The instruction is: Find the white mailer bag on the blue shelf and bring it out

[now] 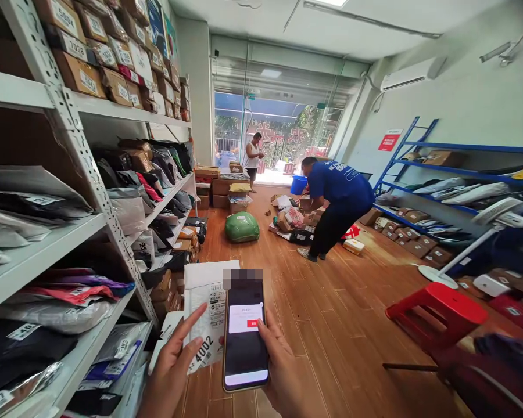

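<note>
1. At the lower centre of the frame, the right hand (pixel 283 371) grips a black smartphone with a lit screen (pixel 245 334), fingers wrapped round its right edge.
2. Just left of it, the left hand (pixel 172 371) pinches a flat white paper parcel with a printed label (pixel 207 313), forefinger stretched across the label.
3. The parcel is held by only one corner; it could probably slip to the brown wooden plank floor (pixel 331 325).
4. Stuffed grey metal shelving (pixel 82 145) crowds the left, so an elbow could dislodge bags.
</note>
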The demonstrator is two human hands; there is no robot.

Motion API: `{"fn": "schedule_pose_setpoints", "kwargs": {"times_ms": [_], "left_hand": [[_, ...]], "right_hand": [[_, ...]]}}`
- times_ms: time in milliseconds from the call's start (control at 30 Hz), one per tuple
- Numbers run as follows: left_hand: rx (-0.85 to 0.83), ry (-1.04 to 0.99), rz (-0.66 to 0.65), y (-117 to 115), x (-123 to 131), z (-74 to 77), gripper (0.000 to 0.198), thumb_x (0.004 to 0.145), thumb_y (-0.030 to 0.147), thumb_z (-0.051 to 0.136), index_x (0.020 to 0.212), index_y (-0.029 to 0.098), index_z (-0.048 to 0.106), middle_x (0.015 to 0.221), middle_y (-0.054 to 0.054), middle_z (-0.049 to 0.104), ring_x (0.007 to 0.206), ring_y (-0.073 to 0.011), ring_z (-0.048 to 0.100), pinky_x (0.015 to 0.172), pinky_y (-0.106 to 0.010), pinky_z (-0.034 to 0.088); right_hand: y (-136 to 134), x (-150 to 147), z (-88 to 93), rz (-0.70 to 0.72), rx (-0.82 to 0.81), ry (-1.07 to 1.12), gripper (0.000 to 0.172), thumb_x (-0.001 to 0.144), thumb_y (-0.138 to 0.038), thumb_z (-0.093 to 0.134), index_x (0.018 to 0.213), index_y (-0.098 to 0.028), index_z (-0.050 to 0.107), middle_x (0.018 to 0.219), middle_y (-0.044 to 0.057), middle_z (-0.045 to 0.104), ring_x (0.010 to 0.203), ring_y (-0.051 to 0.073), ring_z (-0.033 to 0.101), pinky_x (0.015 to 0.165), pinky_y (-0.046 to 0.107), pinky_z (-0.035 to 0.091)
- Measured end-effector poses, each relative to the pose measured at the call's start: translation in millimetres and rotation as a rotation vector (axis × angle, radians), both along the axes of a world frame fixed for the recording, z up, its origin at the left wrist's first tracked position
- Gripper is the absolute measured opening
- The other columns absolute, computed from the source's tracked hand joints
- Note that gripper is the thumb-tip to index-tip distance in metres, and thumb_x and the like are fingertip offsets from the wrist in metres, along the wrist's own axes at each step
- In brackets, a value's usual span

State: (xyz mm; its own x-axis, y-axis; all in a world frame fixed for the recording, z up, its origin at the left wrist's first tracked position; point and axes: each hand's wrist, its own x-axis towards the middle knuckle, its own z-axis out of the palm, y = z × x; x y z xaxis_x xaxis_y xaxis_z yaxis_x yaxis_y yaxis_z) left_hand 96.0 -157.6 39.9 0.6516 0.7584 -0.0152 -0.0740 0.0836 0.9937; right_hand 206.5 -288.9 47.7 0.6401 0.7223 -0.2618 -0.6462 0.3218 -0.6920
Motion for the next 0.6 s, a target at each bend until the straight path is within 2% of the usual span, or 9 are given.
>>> {"fn": "schedule_pose_setpoints", "kwargs": {"times_ms": [67,133,200,267,367,467,600], "left_hand": [[-0.048,-0.006,-0.055,-7,21,7.5,0.05,0.07,0.05,0.064,0.113,0.025,0.066,0.131,-0.003,0.058,0.133,-0.0263,0.038,0.116,-0.042,0.02],[-0.116,0.006,-0.073,-14,42,15.2,0.054,0.067,0.055,0.065,0.108,0.02,0.068,0.124,-0.006,0.063,0.131,-0.0288,0.041,0.109,-0.04,0.034],[-0.174,0.051,-0.046,-20,61,20.4,0.057,0.062,0.059,0.066,0.101,0.017,0.07,0.115,-0.009,0.068,0.127,-0.0308,0.045,0.097,-0.036,0.046],[-0.217,0.104,-0.024,-24,77,21.8,0.058,0.058,0.061,0.068,0.094,0.016,0.069,0.106,-0.009,0.071,0.12,-0.0305,0.052,0.084,-0.032,0.051],[-0.257,0.108,-0.012,-26,94,19.6,0.057,0.055,0.063,0.07,0.087,0.016,0.068,0.091,-0.005,0.074,0.1,-0.0244,0.062,0.072,-0.025,0.051],[-0.283,0.075,-0.078,-27,107,20.6,0.057,0.055,0.066,0.068,0.08,0.015,0.067,0.076,-0.004,0.073,0.076,-0.0194,0.066,0.064,-0.024,0.049],[-0.261,0.031,-0.211,-30,116,29.0,0.056,0.063,0.063,0.064,0.08,0.01,0.068,0.067,-0.004,0.071,0.065,-0.0194,0.065,0.057,-0.024,0.046]], "right_hand": [[-3,7,-6.4,-0.023,-0.003,0.002,0.092,0.065,-0.054,0.075,0.137,-0.021,0.029,0.13,0.011,0.056,0.116,0.027,0.055,0.087,0.037,0.05],[-6,15,-12.8,-0.042,0.003,-0.019,0.078,0.068,-0.055,0.072,0.131,-0.024,0.04,0.135,0.008,0.053,0.12,0.024,0.052,0.094,0.036,0.047],[-9,21,-18.7,-0.046,0.014,-0.073,0.068,0.07,-0.057,0.07,0.127,-0.026,0.048,0.135,0.006,0.052,0.123,0.024,0.048,0.1,0.038,0.044],[-12,28,-23.9,-0.043,0.014,-0.113,0.065,0.072,-0.058,0.067,0.127,-0.027,0.05,0.137,0.005,0.051,0.126,0.024,0.045,0.103,0.039,0.041],[-16,37,-29.6,-0.043,-0.015,-0.121,0.069,0.073,-0.061,0.063,0.13,-0.026,0.046,0.141,0.004,0.045,0.129,0.024,0.041,0.103,0.038,0.041],[-19,44,-32.3,-0.024,-0.013,-0.151,0.073,0.075,-0.064,0.059,0.134,-0.025,0.041,0.143,0.005,0.043,0.131,0.022,0.039,0.104,0.036,0.039],[-20,50,-36.4,-0.01,-0.028,-0.212,0.071,0.077,-0.065,0.055,0.135,-0.026,0.039,0.143,0.006,0.043,0.128,0.025,0.043,0.103,0.04,0.038]]}}
